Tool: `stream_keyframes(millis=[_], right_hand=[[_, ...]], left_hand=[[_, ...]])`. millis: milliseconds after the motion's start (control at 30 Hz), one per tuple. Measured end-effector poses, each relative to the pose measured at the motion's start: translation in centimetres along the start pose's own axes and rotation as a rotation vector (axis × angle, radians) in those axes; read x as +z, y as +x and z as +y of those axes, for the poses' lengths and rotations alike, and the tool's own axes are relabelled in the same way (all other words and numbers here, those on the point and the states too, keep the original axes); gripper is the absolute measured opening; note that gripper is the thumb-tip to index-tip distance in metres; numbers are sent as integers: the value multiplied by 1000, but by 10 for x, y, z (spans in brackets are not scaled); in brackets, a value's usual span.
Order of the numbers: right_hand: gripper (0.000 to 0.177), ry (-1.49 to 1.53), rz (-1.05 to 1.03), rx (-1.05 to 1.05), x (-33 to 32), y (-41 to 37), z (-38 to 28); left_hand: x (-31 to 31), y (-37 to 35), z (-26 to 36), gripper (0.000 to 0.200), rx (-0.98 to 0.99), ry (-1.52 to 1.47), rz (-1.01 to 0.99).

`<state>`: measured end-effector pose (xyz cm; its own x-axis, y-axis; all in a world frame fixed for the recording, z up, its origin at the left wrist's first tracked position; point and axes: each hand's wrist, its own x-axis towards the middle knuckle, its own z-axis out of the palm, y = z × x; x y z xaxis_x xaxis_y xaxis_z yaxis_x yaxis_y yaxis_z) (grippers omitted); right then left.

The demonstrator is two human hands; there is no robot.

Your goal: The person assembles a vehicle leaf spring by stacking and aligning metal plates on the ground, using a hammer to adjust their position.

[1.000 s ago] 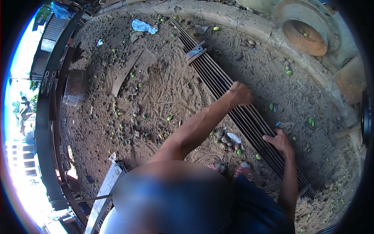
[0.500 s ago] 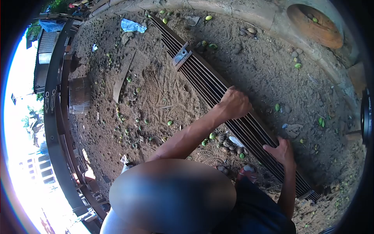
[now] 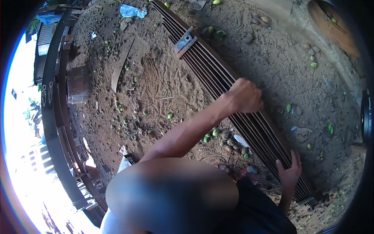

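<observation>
In the head view we see a long bundle of dark metal strips (image 3: 253, 128) lying diagonally across the dirt ground (image 3: 156, 78), from the top edge of the frame down to the lower right, with a metal clamp (image 3: 186, 42) around it near its upper end. Our left hand (image 3: 246, 96) is closed around the bundle's upper right edge, right of the frame's centre, the fingers curled tight. Our right hand (image 3: 291, 171) is partly open at the lower right, thumb laid over the strips and apart from the fingers, which rest at the far edge. Pale oval marks (image 3: 46, 94) show on the dark beam (image 3: 50, 121) at the left, too small for us to make out as writing. Compared with the earlier frame, our right hand has moved down along the bundle towards its lower end, so our hands are farther apart; our left hand and the clamp sit higher in the frame. The rusty round dish (image 3: 336, 33) at the upper right is now cut off more by the dark border, and more of our feet (image 3: 249, 172) shows below the bundle. A white feather (image 3: 240, 140) and green fruits (image 3: 216, 133) lie on the ground just left of the strips, and a blue plastic scrap (image 3: 132, 11) lies at the upper left.
</observation>
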<state>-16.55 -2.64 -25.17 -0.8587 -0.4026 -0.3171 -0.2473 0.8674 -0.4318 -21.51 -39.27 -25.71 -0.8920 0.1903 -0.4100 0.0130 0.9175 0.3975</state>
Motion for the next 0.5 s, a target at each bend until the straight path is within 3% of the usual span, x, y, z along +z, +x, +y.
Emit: stream_keyframes(millis=[33,67,133,233,333,500], right_hand=[[65,-8,-34,49,-6,-1,4],[65,-12,-38,47,-13,6,5],[72,207,-367,94,-28,42,-3],[83,122,-503,45,-10,58,-6],[94,163,-437,3,8,53,12],[101,70,-385,11,-5,38,-1]], left_hand=[[-6,6,-1,36,-43,-11,-120],[-5,18,-6,36,-46,-17,-120],[-7,41,-8,37,-63,31,-368],[-4,33,0,40,-116,48,-373],[-10,21,13,44,-251,37,-355],[-2,4,23,45,-279,52,-241]])
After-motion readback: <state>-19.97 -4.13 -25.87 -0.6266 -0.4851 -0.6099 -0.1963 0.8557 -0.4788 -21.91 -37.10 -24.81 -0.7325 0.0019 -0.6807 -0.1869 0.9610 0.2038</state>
